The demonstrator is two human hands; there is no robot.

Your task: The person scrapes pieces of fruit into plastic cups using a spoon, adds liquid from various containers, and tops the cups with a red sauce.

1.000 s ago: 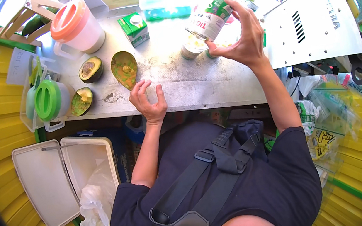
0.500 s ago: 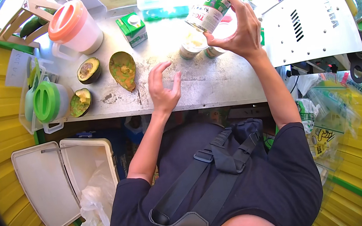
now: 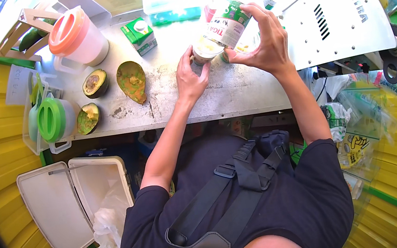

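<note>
My right hand [image 3: 268, 44] grips a green and white can [image 3: 230, 23], thumb low and fingers across its upper end. The can leans down to the left, its lower end at the rim of a small cup [image 3: 207, 46] with pale contents. Around the near left side of that cup curl the fingers of my left hand [image 3: 193, 80]. A second cup beside it is mostly hidden behind my right hand. Left of my hands lie a hollowed avocado skin [image 3: 132, 81], an avocado half with its pit [image 3: 95, 83] and a half with partly scooped flesh [image 3: 88, 119].
A pitcher with an orange lid [image 3: 78, 39] stands at back left, near a green carton [image 3: 140, 36]. A green-lidded jug [image 3: 55, 119] is by the left edge. A white metal machine [image 3: 335, 18] fills the right side. Below left, a cooler [image 3: 98, 182] has its lid swung out.
My left hand has moved up and right, from being open above the table to holding the cup. The can has come down to the cup in my right hand.
</note>
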